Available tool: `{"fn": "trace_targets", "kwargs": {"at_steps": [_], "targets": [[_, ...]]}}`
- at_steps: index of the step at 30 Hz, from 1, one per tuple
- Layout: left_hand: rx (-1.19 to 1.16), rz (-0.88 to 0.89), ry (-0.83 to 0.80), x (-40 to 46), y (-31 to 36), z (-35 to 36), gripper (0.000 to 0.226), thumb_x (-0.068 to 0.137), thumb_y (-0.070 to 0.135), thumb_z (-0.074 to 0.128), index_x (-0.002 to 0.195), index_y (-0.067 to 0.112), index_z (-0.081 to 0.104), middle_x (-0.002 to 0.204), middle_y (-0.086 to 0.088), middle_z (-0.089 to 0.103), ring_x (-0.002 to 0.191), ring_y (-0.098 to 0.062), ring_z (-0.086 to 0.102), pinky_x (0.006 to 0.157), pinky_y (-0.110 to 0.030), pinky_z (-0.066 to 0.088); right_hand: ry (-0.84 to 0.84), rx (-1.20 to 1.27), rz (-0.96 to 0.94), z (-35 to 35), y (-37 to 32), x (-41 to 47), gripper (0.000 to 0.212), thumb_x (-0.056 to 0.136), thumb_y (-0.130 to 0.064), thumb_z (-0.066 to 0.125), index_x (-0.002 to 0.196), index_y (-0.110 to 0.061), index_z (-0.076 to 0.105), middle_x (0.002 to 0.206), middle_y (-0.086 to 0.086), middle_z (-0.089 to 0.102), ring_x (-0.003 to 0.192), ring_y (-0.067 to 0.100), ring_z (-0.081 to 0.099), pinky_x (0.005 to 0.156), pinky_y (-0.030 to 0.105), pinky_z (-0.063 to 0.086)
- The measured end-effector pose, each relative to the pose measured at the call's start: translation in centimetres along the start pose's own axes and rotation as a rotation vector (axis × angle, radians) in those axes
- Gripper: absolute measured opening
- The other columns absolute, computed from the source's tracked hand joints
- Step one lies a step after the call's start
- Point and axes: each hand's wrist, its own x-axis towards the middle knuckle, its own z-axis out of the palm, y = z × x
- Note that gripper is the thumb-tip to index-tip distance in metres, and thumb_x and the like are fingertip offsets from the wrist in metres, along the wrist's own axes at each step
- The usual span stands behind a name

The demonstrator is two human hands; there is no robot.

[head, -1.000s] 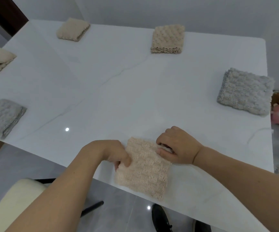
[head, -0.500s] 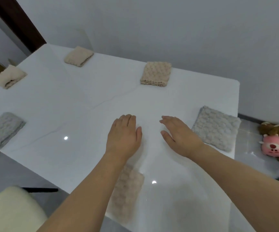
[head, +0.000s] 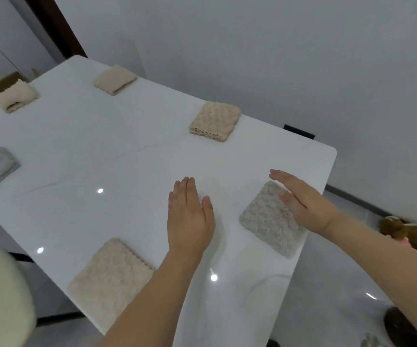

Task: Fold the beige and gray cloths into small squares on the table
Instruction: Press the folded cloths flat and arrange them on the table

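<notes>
Both hands have let go of the near beige cloth [head: 109,279], which a second ago they were pinching at its top corners; it now lies as a flat folded square at the front edge of the table [head: 82,151], so that fold looks done and the gray cloth [head: 267,221] to its right seems next. The left hand [head: 188,216] hovers flat and empty between the two cloths, and the right hand [head: 302,201], fingers straight, reaches over the gray cloth's far right edge. That gray cloth is a nubbly, already squarish pad by the table's right edge.
</notes>
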Motion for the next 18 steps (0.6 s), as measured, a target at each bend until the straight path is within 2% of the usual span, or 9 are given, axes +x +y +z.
{"fn": "trace_targets", "kwargs": {"at_steps": [5, 8, 11, 18], "targets": [[-0.239, -0.301, 0.043, -3.3, 4.9, 6.3, 0.065, 0.099, 0.043, 0.019, 0.155, 0.009, 0.019, 0.162, -0.004, 0.021, 0.151, -0.015, 0.009, 0.123, -0.039, 0.013, -0.103, 0.119, 0.02, -1.9, 5.6, 1.8, 0.049, 0.102, -0.038, 0.032, 0.15, -0.032, 0.028, 0.154, -0.021, 0.025, 0.142, -0.006, 0.018, 0.12, 0.028, 0.013], [-0.414, -0.436, 0.106, -4.5, 8.9, 9.8, 0.063, 0.102, 0.043, 0.021, 0.157, 0.015, 0.012, 0.164, 0.002, 0.012, 0.151, -0.008, 0.004, 0.124, -0.034, 0.009, -0.197, 0.16, 0.0, -2.4, 8.5, 2.8, 0.052, 0.099, -0.045, 0.031, 0.15, -0.034, 0.027, 0.154, -0.024, 0.024, 0.14, -0.01, 0.016, 0.12, 0.025, 0.011], [-0.567, -0.529, 0.17, -4.6, 12.4, 12.5, 0.058, 0.106, 0.036, 0.026, 0.158, 0.018, 0.007, 0.165, 0.009, 0.004, 0.15, -0.002, 0.0, 0.123, -0.031, 0.006, -0.268, 0.208, -0.04, -2.5, 10.4, 3.8, 0.059, 0.094, -0.051, 0.031, 0.15, -0.033, 0.027, 0.154, -0.026, 0.023, 0.138, -0.016, 0.015, 0.116, 0.013, 0.01], [-0.697, -0.662, 0.348, -3.4, 15.7, 16.0, 0.055, 0.107, 0.03, 0.026, 0.157, 0.023, 0.004, 0.164, 0.016, 0.001, 0.148, 0.004, -0.002, 0.122, -0.025, 0.002, -0.35, 0.258, -0.174, -0.9, 12.9, 5.3, 0.054, 0.1, -0.041, 0.033, 0.152, -0.029, 0.022, 0.156, -0.02, 0.021, 0.141, -0.01, 0.015, 0.117, 0.014, 0.01]]}}
